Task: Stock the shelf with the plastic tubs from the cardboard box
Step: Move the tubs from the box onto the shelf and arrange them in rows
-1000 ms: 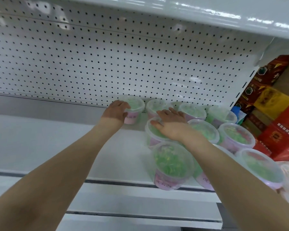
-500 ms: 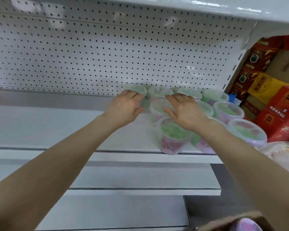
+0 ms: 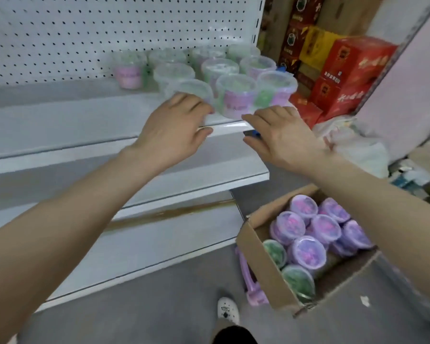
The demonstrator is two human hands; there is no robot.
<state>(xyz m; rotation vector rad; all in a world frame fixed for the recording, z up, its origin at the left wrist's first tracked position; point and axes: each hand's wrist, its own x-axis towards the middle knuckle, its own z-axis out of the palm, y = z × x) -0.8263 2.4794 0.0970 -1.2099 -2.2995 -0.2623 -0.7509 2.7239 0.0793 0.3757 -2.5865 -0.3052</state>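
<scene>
- Both hands are coming back off the tubs: a second ago my left hand (image 3: 170, 131) was on the back-row tub and my right hand (image 3: 281, 135) lay on the cluster; now both are hanging loose and empty at the shelf (image 3: 60, 125) edge.
- Placed tubs (image 3: 235, 98) are sitting grouped at the shelf's right end.
- My view is dropping toward the cardboard box (image 3: 261, 256) on the floor, holding more tubs (image 3: 307, 252).
- Judging the next reach is going down there.
</scene>
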